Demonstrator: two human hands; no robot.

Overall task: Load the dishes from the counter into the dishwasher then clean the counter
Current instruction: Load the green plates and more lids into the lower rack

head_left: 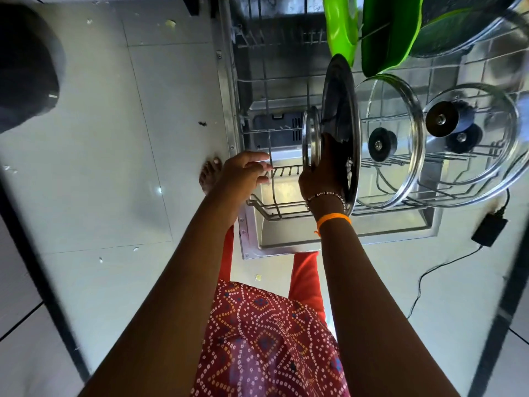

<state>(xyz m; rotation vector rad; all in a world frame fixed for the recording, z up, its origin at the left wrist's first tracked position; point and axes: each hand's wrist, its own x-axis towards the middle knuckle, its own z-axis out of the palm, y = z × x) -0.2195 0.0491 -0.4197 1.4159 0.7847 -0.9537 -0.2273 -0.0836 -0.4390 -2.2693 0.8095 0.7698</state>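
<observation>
Right hand point(320, 170) nearest, fingers curled on small steel-rimmed round lid point(311, 136), standing on edge in wire dishwasher rack point(257, 204), axis running front-to-back, pressed beside big steel lid point(340, 110). Left hand point(243, 170) just left, loose, holding nothing, free rack slots below it.

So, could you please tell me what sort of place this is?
Most likely a home kitchen: an open dishwasher with its wire rack pulled out, glass pot lids standing in it, above a tiled floor.
</observation>
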